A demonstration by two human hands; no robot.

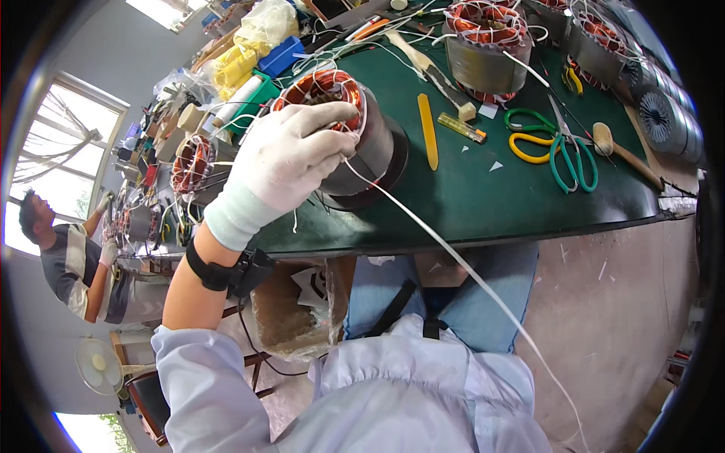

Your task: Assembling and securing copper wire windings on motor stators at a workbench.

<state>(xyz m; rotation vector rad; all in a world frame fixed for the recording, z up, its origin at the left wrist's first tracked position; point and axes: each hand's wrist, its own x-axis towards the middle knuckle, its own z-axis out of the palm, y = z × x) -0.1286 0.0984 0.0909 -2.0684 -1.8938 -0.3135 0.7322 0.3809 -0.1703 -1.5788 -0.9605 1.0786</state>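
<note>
Green desk [529, 189], copper-wound motor [361, 162], one gloved hand upon it

The desk carries everything close by. Well to the left of the motor is another person [72, 249] in pale gloves. The motor itself sits near the desk's front edge, its ring of copper wire [306, 87] uppermost. A second motor [487, 64] stands beyond it and to its right. On the motor's top lies the left hand [291, 155], white-gloved, fingers bent and partly closed over the ring; whether they pinch anything is hidden. The right hand is out of view, so I cannot tell its state. From the motor's rim, by the left fingertips, a white cord [468, 268] runs down to the right. Also right of the motor are a mallet [638, 166], green-handled scissors [568, 151] and, nearest it, a yellow strip [428, 132].
</note>
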